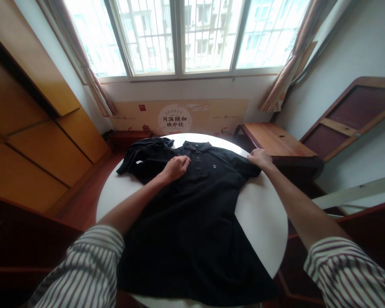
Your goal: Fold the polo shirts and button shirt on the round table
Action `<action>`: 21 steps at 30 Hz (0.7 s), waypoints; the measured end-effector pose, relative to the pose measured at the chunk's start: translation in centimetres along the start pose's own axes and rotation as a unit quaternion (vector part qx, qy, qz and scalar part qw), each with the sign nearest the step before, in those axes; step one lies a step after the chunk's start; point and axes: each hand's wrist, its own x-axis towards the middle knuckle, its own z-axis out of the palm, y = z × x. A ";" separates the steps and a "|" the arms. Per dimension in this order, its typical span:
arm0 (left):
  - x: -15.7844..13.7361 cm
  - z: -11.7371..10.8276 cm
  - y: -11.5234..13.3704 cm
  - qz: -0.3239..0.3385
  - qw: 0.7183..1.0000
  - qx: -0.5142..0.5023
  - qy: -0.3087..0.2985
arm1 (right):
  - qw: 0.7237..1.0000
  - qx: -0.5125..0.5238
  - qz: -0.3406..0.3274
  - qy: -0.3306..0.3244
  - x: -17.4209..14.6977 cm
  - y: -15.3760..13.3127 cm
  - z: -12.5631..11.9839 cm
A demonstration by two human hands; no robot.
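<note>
Black polo shirt (pixel 192 222), head view: spread front side up on round white table (pixel 259 222), collar (pixel 197 146) toward the window, hem toward the wearer. Lower right corner runs past the table edge. Short button placket (pixel 198 158) below collar, small light logo (pixel 214 166) on the chest to its right. Body mostly flat, a few soft creases.

Left hand (pixel 176 168): over the upper shirt, just left of the placket, fingers curled in; cannot tell whether cloth is pinched. Right hand (pixel 259 158): grasping the sleeve on the right by its outer end, near the table's far right edge. That sleeve is stretched outward. Both forearms bare, striped sleeves (pixel 86 261) pushed up to about the elbows.

Dark clothing pile (pixel 144 149) at the table's far left, against the shirt's left side; boundary between the two hard to make out. Small white patch (pixel 139 162) on the pile.

Around: barred window (pixel 208 38) ahead, curtain (pixel 279 85) at right, tan banner (pixel 205 115) with Chinese characters under the sill, wooden cabinets (pixel 51 145) left, low wooden stand (pixel 276 139) right, framed panel (pixel 353 111) leaning behind it.
</note>
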 end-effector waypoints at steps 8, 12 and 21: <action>9.9 0.9 -7.1 -0.159 0.981 0.095 -0.059 | 0.993 -0.054 -0.075 -0.073 3.4 -6.3 5.6; 9.6 2.8 -7.9 -0.171 0.977 0.113 -0.065 | 0.992 -0.066 -0.068 -0.084 3.5 -6.3 7.4; 14.4 1.3 -9.0 -0.168 0.981 0.071 0.070 | 0.995 -0.040 -0.071 0.049 6.4 -8.0 4.8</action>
